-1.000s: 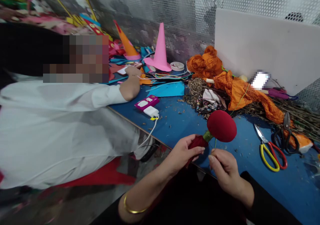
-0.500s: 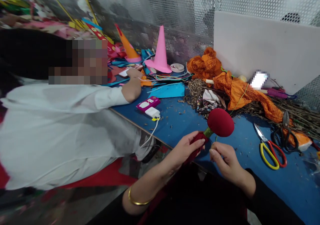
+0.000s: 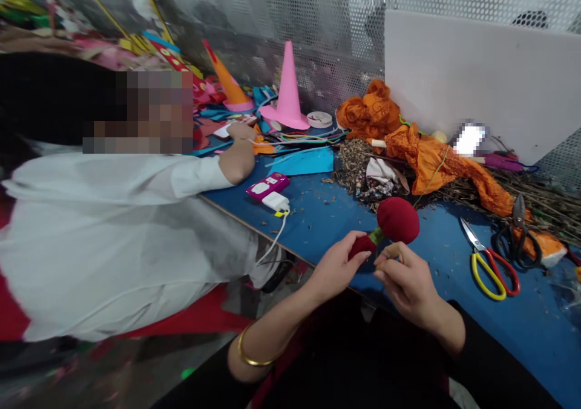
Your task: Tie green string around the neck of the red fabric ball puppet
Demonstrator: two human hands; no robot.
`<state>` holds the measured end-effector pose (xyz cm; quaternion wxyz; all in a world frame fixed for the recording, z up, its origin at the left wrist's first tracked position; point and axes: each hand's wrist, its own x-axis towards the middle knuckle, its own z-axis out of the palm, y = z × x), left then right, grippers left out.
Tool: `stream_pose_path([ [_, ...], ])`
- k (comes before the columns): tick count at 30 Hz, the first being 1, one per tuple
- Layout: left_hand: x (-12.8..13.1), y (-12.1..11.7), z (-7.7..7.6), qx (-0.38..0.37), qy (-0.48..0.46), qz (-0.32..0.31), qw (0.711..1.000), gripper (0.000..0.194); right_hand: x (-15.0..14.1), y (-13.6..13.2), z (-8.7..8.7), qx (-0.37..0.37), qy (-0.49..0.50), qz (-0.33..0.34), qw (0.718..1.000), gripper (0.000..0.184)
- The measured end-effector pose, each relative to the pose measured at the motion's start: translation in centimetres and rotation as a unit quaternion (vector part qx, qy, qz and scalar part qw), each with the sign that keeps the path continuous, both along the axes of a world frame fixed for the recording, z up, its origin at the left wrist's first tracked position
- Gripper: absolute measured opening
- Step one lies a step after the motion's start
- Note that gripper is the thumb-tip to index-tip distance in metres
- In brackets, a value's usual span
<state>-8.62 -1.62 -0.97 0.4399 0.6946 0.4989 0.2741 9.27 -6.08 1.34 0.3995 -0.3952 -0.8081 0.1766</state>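
Observation:
My left hand [image 3: 342,264] is wrapped round the gathered lower cloth of a red fabric-covered ball [image 3: 398,220], whose rounded head points up and right. Green thread [image 3: 376,235] is wound round the neck between head and gathered cloth. My right hand [image 3: 406,283] is closed in a pinch just below the neck. The thread end between its fingertips is barely visible now, though a green strand ran to them in the earlier views. Both hands are above the near edge of the blue table [image 3: 313,233].
Yellow-and-red-handled scissors [image 3: 489,270] and black scissors [image 3: 518,233] lie at right. Orange cloth [image 3: 426,158] rests on dry stalks behind. A pink cone hat [image 3: 289,94], a magenta power bank [image 3: 267,186] with a cable, and a seated person in white [image 3: 122,233] are leftward.
My right hand has come in closer to the neck and turned, its fingers rising slightly. The red ball has tilted and shifted a little left. The person's arm beside me stays on the table.

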Motion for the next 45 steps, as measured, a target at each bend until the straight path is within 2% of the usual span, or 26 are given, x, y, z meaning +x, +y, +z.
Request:
stream_pose_path([
  [4,0.3,-0.5,0.2,0.022,0.111,-0.020,0.993,0.030,1.0,0.7,0.9,-0.063,0.068,0.018,0.996,0.024],
  [9,1.4,-1.4,1.0,0.060,0.237,-0.066,0.967,0.027,1.6,1.3,1.3,-0.114,0.076,0.021,0.990,0.024],
  [15,2.3,-2.1,1.2,0.171,0.288,-0.101,0.937,0.023,1.7,1.4,1.3,-0.134,0.085,-0.032,0.987,0.025],
  [17,2.3,-2.4,1.0,0.224,0.318,-0.112,0.914,0.024,1.7,1.5,1.3,-0.131,0.072,-0.044,0.988,0.025],
  [20,2.5,-2.9,0.6,0.313,0.377,-0.143,0.860,0.022,1.7,1.6,1.1,-0.136,0.044,-0.068,0.987,0.023],
  [22,2.6,-3.2,0.5,0.364,0.402,-0.157,0.826,0.021,1.8,1.9,0.9,-0.157,0.030,-0.087,0.983,0.022],
  [24,2.8,-3.3,0.3,0.404,0.401,-0.158,0.807,0.021,1.9,2.1,0.8,-0.184,0.026,-0.104,0.977,0.023],
  [27,2.7,-3.3,-0.2,0.439,0.368,-0.159,0.804,0.025,2.1,2.5,0.7,-0.210,0.037,-0.121,0.970,0.025],
  [32,2.4,-3.1,-0.9,0.447,0.360,-0.168,0.802,0.033,2.3,2.6,0.6,-0.214,0.041,-0.130,0.967,0.027],
  [39,2.6,-3.2,-0.5,0.468,0.384,-0.182,0.775,0.033,2.2,2.4,0.5,-0.219,0.015,-0.125,0.968,0.029],
  [42,2.7,-3.1,-0.5,0.455,0.372,-0.172,0.791,0.029,2.7,2.3,0.9,-0.241,0.020,-0.100,0.965,0.020],
  [45,2.1,-2.5,-0.3,0.419,0.332,-0.129,0.835,0.029,4.0,2.4,1.7,-0.268,0.060,-0.049,0.960,0.015],
])
